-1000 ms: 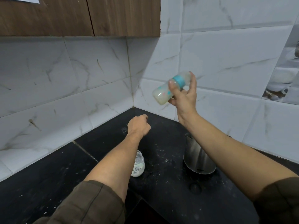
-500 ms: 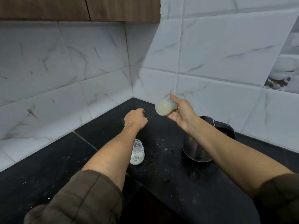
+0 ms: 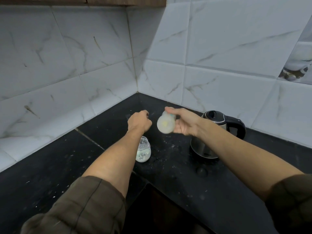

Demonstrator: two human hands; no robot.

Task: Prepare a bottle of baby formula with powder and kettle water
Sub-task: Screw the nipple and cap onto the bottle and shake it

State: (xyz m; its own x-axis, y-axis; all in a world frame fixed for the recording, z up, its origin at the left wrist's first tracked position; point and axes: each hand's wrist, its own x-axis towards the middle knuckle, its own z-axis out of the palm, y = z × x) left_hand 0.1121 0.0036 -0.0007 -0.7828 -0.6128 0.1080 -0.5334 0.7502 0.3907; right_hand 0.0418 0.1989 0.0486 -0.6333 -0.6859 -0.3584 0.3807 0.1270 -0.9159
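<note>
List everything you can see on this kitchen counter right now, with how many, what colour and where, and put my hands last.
baby bottle: one, milky white with a teal band, blurred, held in the air above the counter
glass jar: one, clear with white powder in the bottom, on the counter under the left forearm
electric kettle: one, steel with black lid and handle, on the counter at right, partly behind the right arm
countertop: one, black, speckled with white spills, fills the corner
wall tiles: white marbled, on both walls
left hand: closed in a fist; nothing visible in it
right hand: gripping the baby bottle
</note>
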